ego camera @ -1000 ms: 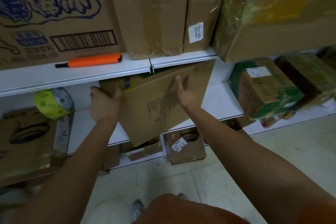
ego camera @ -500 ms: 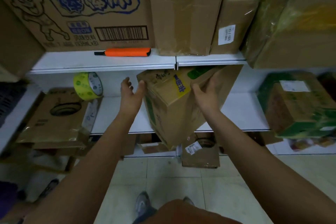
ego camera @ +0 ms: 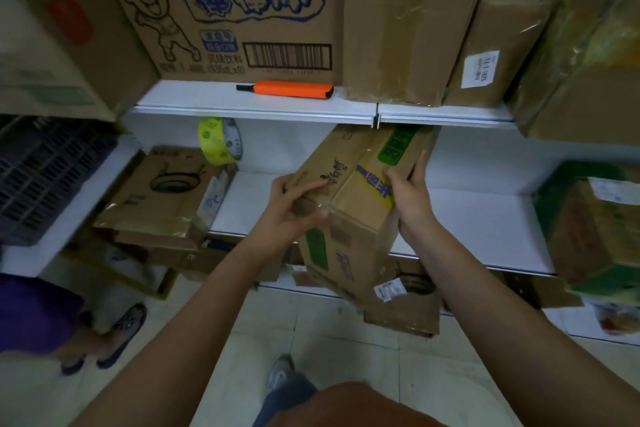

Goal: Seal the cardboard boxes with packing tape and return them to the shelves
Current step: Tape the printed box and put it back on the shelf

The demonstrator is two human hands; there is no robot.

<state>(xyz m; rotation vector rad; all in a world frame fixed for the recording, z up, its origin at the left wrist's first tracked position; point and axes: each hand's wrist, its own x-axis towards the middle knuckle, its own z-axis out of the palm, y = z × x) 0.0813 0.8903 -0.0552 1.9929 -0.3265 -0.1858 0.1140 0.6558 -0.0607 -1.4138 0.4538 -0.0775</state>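
Both hands (ego camera: 349, 204) gripping tilted cardboard box (ego camera: 353, 218), btwn them

An orange utility knife with a black tip (ego camera: 292, 89) lies on the upper white shelf. A dark slatted plastic crate (ego camera: 45, 177) sits at far left. On the pale tiled floor (ego camera: 346, 350), a second person's dark sandal (ego camera: 123, 333) shows beside a purple garment (ego camera: 31, 312).

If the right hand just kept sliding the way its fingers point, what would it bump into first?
The right hand grips the tilted cardboard box, fingers pointing up. Going on, it would probably meet the front edge of the white upper shelf, though depth is unclear.
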